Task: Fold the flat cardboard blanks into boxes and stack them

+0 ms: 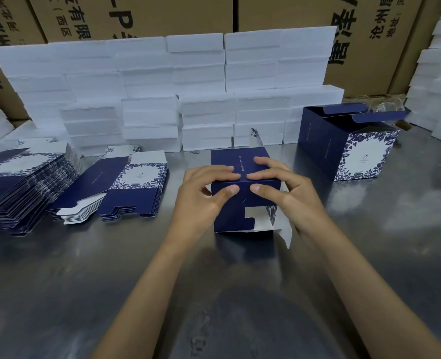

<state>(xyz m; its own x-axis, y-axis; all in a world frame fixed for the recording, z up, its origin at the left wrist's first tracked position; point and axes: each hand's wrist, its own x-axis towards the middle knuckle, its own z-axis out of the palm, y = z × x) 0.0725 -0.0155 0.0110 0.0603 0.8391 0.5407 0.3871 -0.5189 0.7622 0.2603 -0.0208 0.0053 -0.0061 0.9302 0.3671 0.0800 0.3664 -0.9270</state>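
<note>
A half-folded navy box (236,208) stands on the steel table (110,281) at centre, its near bottom flaps loose and one floral flap sticking up behind. My left hand (203,193) grips its left side, fingers over the top, thumb on the front face. My right hand (284,187) grips the right side the same way. One folded navy and floral box (343,143) stands at the right with its top flaps open. Two piles of flat blanks lie at the left: a small pile (126,187) and a larger pile (20,187).
A wall of white foam blocks (178,86) stands behind the work area, with more white blocks (437,73) at the right edge. Brown printed cartons (141,14) rise at the back. Some clear plastic lies behind the folded box.
</note>
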